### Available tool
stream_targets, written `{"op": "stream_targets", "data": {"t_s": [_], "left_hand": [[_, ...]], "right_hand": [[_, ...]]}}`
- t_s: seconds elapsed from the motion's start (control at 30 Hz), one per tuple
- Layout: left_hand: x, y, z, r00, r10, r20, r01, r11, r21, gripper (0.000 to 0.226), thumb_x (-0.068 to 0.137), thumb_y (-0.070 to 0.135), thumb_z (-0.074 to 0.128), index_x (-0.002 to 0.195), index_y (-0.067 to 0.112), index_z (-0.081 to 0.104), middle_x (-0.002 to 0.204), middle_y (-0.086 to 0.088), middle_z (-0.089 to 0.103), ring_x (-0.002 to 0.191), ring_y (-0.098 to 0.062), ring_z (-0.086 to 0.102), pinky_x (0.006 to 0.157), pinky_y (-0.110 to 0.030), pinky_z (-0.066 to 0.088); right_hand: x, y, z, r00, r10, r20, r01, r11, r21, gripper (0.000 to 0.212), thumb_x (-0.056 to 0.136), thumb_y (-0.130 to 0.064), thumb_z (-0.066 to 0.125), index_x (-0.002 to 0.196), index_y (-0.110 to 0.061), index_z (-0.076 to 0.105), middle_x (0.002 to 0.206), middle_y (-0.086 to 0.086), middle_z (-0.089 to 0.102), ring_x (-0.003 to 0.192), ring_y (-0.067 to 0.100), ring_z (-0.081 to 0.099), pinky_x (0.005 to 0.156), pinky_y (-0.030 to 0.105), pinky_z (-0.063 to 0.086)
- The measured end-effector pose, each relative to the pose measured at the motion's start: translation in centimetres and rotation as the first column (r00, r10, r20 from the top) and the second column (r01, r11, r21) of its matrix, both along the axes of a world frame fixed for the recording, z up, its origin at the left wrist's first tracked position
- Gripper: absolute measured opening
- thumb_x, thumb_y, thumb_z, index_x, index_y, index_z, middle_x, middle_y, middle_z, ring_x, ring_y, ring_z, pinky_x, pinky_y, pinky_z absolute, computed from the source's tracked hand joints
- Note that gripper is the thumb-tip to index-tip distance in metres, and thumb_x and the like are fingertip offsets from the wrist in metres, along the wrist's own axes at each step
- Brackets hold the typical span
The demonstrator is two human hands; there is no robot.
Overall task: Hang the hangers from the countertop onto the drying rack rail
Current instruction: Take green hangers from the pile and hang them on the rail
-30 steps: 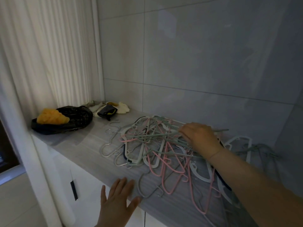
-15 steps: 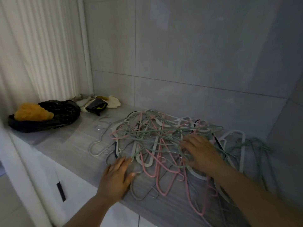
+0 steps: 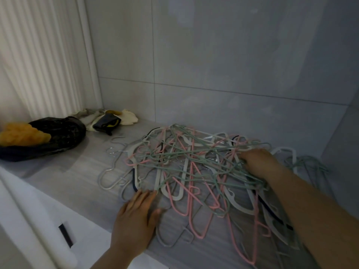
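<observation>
So, the left hand [image 3: 134, 216] lies flat with straight fingers, touching the near edge of the tangled hangers [image 3: 184, 167] heaped on the countertop [image 3: 77, 171]. The right hand [image 3: 260, 162] digs into the heap, its grip hidden.

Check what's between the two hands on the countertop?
Head view: the tangled hanger pile, pink, green and white, fills the stretch from left hand to right hand.

The left hand [image 3: 136, 216] and right hand [image 3: 260, 162] are bare, forearms uncovered too
</observation>
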State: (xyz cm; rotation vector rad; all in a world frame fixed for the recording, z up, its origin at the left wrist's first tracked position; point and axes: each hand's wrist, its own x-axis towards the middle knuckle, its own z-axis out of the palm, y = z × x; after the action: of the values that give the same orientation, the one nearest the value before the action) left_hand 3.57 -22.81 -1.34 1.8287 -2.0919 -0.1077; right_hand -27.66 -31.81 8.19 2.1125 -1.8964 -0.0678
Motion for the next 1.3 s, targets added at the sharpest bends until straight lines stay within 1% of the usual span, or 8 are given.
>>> {"op": "stream_targets", "data": {"t_s": [0.43, 0.57, 0.67, 0.77, 0.97, 1.07, 1.2, 1.3], "left_hand": [[-0.7, 0.3, 0.8, 0.997, 0.041, -0.070, -0.040, 0.999, 0.006, 0.072, 0.095, 0.049, 0.000, 0.100, 0.030, 0.070, 0.097, 0.012, 0.073, 0.090, -0.008, 0.071, 0.066, -0.024, 0.056], [-0.8, 0.5, 1.2, 0.996, 0.009, -0.086, -0.003, 0.997, 0.074, 0.083, 0.085, 0.065, -0.008, 0.115, 0.033, 0.062, 0.119, 0.019, 0.061, 0.115, -0.004, 0.057, 0.089, -0.027, 0.048], [-1.1, 1.1, 1.9, 0.995, 0.035, -0.093, -0.020, 0.988, 0.154, 0.076, 0.093, 0.053, -0.005, 0.101, 0.036, 0.069, 0.101, 0.020, 0.071, 0.097, 0.000, 0.067, 0.079, -0.015, 0.049], [-0.8, 0.8, 1.9, 0.998, 0.043, -0.035, -0.038, 0.987, 0.154, 0.085, 0.082, 0.066, -0.011, 0.116, 0.035, 0.060, 0.120, 0.022, 0.058, 0.118, -0.002, 0.054, 0.089, -0.024, 0.046], [-0.7, -0.2, 3.3, 0.999, -0.036, -0.042, 0.037, 0.998, 0.041, 0.044, 0.078, 0.046, 0.030, 0.090, 0.035, 0.070, 0.095, 0.021, 0.069, 0.090, 0.003, 0.066, 0.075, -0.040, 0.055], [-1.5, -3.2, 5.9, 0.998, -0.030, 0.051, 0.036, 0.993, -0.110, 0.034, 0.071, 0.035, 0.037, 0.071, 0.033, 0.071, 0.074, 0.017, 0.072, 0.065, 0.000, 0.069, 0.067, -0.023, 0.054], [-3.2, -9.0, 8.1, 0.991, -0.029, 0.129, 0.044, 0.992, -0.116, 0.046, 0.095, 0.028, 0.028, 0.139, 0.016, 0.038, 0.149, -0.002, 0.036, 0.136, -0.016, 0.035, 0.113, -0.031, 0.021], [-3.2, -12.5, 7.5, 0.985, 0.083, 0.149, -0.091, 0.995, 0.045, 0.048, 0.099, 0.025, 0.026, 0.146, 0.018, 0.018, 0.156, -0.001, 0.015, 0.144, -0.019, 0.015, 0.117, -0.032, 0.011]], "right_hand": [[4.2, -0.2, 0.6, 0.950, 0.299, 0.087, -0.302, 0.953, 0.016, 0.035, 0.098, -0.038, 0.036, 0.115, -0.018, 0.060, 0.115, 0.006, 0.064, 0.105, 0.023, 0.059, 0.071, 0.027, 0.042], [5.7, -0.8, 1.0, 0.929, 0.298, 0.219, -0.286, 0.954, -0.088, 0.031, 0.098, -0.028, 0.041, 0.112, -0.012, 0.062, 0.112, 0.016, 0.065, 0.101, 0.029, 0.060, 0.072, 0.029, 0.041], [6.6, -1.2, 1.5, 0.928, 0.233, 0.290, -0.206, 0.971, -0.119, 0.029, 0.098, -0.025, 0.041, 0.102, -0.008, 0.064, 0.106, 0.021, 0.065, 0.097, 0.032, 0.060, 0.064, 0.030, 0.030], [6.9, -1.6, 2.4, 0.903, 0.180, 0.390, -0.137, 0.981, -0.136, 0.024, 0.097, -0.022, 0.041, 0.084, -0.012, 0.059, 0.104, 0.024, 0.064, 0.095, 0.034, 0.060, 0.063, 0.028, 0.027], [6.7, -1.6, 3.4, 0.852, 0.183, 0.490, -0.140, 0.982, -0.124, 0.026, 0.096, -0.020, 0.046, 0.076, -0.007, 0.057, 0.091, 0.026, 0.063, 0.084, 0.034, 0.060, 0.061, 0.027, 0.028], [6.7, -1.4, 3.6, 0.844, 0.188, 0.501, -0.155, 0.982, -0.107, 0.028, 0.096, -0.021, 0.046, 0.081, -0.004, 0.062, 0.083, 0.024, 0.060, 0.080, 0.033, 0.058, 0.060, 0.027, 0.028], [6.1, -1.7, 3.6, 0.841, 0.188, 0.507, -0.145, 0.982, -0.123, 0.032, 0.095, -0.022, 0.048, 0.066, -0.008, 0.048, 0.069, 0.017, 0.052, 0.072, 0.029, 0.055, 0.061, 0.029, 0.031], [5.5, -1.8, 3.6, 0.844, 0.158, 0.512, -0.117, 0.987, -0.111, 0.050, 0.094, -0.022, 0.049, 0.049, -0.021, 0.028, 0.052, 0.003, 0.033, 0.066, 0.024, 0.046, 0.062, 0.029, 0.031]]}}
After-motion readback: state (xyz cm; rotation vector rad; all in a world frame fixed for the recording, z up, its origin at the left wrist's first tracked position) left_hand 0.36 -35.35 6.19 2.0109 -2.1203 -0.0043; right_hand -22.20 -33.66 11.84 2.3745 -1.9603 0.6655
